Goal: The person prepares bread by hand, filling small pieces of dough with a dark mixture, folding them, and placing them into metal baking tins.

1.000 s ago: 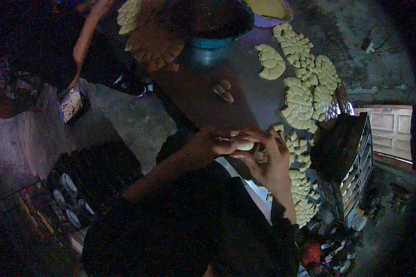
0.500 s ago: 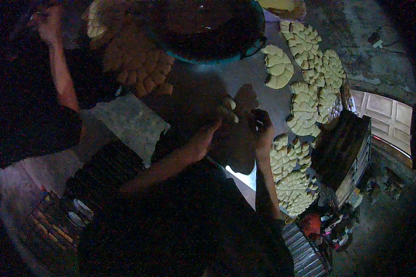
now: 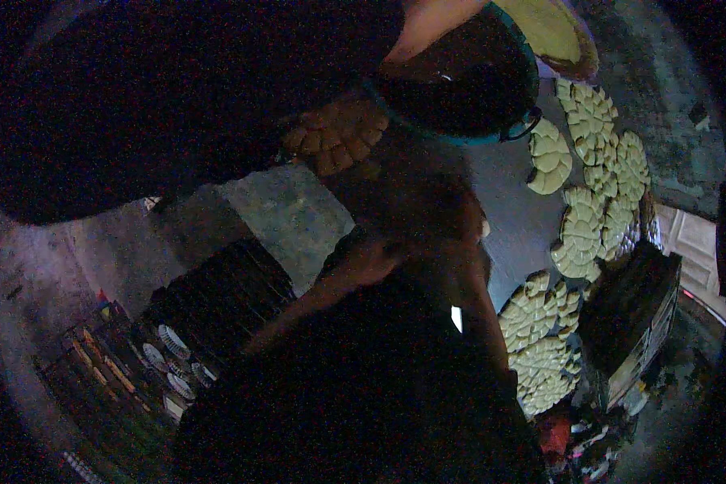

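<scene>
Deep shadow covers both my hands in front of my body. My left hand (image 3: 375, 262) is at the near side of the table, its fingers too dark and smeared to read. To its right, my right hand (image 3: 469, 219) is closed above the table, with a small pale piece of dough (image 3: 486, 229) showing at its edge. Scored, pale dough pieces (image 3: 586, 234) lie in rounded clusters along the table's right side, and more dough pieces (image 3: 539, 363) lie close to my right forearm. Darker, shaded dough pieces (image 3: 339, 141) sit at the far left.
A big dark basin with a teal rim (image 3: 460, 137) stands at the back. A co-worker's arm (image 3: 440, 28) reaches over it from the upper left. Stacked dark trays (image 3: 218, 294) and white oval moulds (image 3: 173, 343) are at lower left; a dark crate (image 3: 633, 310) stands at right.
My view has shifted, so the table appears farther right. The co-worker has leaned in over the basin. My hands have come nearer each other, and the pale pieces at my left fingers no longer show.
</scene>
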Motion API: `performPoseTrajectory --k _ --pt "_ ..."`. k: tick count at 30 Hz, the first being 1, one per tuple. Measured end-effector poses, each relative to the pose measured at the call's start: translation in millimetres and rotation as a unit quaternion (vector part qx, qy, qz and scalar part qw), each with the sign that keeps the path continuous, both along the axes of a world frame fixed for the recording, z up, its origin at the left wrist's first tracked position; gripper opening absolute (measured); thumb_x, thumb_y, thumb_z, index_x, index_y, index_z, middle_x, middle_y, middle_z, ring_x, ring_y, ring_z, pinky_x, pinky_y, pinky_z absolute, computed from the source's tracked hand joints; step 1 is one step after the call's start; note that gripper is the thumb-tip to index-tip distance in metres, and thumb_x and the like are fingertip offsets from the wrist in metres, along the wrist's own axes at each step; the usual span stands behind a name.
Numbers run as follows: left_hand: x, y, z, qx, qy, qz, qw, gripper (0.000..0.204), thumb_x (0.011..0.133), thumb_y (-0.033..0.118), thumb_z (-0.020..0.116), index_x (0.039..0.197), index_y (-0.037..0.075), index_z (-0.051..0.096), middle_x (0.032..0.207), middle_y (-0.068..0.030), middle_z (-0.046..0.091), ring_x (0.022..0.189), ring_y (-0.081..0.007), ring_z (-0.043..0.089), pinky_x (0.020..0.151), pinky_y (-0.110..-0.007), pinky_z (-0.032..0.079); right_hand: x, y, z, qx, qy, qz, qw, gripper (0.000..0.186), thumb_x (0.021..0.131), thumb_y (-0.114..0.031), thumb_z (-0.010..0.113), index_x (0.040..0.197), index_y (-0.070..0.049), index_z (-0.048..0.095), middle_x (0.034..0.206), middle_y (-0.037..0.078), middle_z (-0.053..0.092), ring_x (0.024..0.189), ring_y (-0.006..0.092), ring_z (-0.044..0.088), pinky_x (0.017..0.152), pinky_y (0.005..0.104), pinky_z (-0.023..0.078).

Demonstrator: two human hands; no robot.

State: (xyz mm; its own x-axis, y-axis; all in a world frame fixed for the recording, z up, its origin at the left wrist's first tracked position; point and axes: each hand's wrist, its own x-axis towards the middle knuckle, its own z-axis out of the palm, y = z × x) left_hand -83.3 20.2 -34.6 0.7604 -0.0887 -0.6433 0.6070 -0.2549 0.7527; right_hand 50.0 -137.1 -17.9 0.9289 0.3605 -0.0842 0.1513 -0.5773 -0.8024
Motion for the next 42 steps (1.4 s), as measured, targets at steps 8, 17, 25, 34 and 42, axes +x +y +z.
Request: performPoseTrajectory --k 8,17,25,34,42 --pt "-57.9 11.2 23.4 0.222 -0.128 0.244 0.935 0.039 0.095 0.039 0.058 0.112 0.006 0.066 0.108 -0.0107 0.067 0.097 -0.0214 0.063 0.088 -0.034 0.048 -5.8 116.0 30.0 0.123 -0.023 0.155 0.98 0.031 0.084 0.0 0.067 0.115 0.0 0.064 0.109 0.01 0.067 0.096 0.0207 0.067 0.083 0.0297 0.053" --pt "-57.5 -82.4 124.4 0.031 -0.363 0.321 0.874 0.02 0.097 0.021 0.059 0.109 0.005 0.064 0.108 -0.0062 0.063 0.091 -0.0155 0.06 0.084 -0.029 0.048 -104.0 -62.3 144.2 0.344 0.149 0.072 0.924 0.033 0.082 0.005 0.068 0.115 0.005 0.063 0.11 0.012 0.069 0.098 0.0186 0.066 0.086 0.0299 0.053" --pt "-38.0 -168.4 183.1 -0.005 -0.52 0.202 0.83 0.021 0.099 0.024 0.055 0.101 0.006 0.066 0.104 -0.0073 0.063 0.093 -0.0205 0.063 0.089 -0.035 0.048 -139.4 -150.5 159.1 0.39 0.004 -0.121 0.913 0.022 0.075 0.003 0.079 0.096 -0.001 0.075 0.108 0.01 0.07 0.1 0.0182 0.066 0.09 0.0305 0.051" --pt "27.9 -170.8 157.0 -0.297 -0.748 0.094 0.586 0.046 0.094 0.05 0.058 0.088 0.005 0.064 0.09 -0.0133 0.068 0.087 -0.0259 0.067 0.084 -0.045 0.055 -130.7 -123.1 183.8 0.503 0.105 -0.026 0.857 0.066 0.082 -0.006 0.076 0.139 -0.001 0.043 0.116 0.017 0.065 0.104 0.018 0.063 0.09 0.0297 0.05" --pt "96.0 -127.6 114.1 -0.341 -0.572 0.271 0.695 0.077 0.082 0.036 0.08 0.136 0.001 0.038 0.111 -0.0203 0.063 0.084 -0.027 0.068 0.077 -0.042 0.058 -25.2 -53.0 190.7 0.511 0.213 0.001 0.833 0.064 0.091 -0.01 0.066 0.145 -0.004 0.033 0.122 0.016 0.063 0.11 0.0205 0.061 0.098 0.0323 0.045"
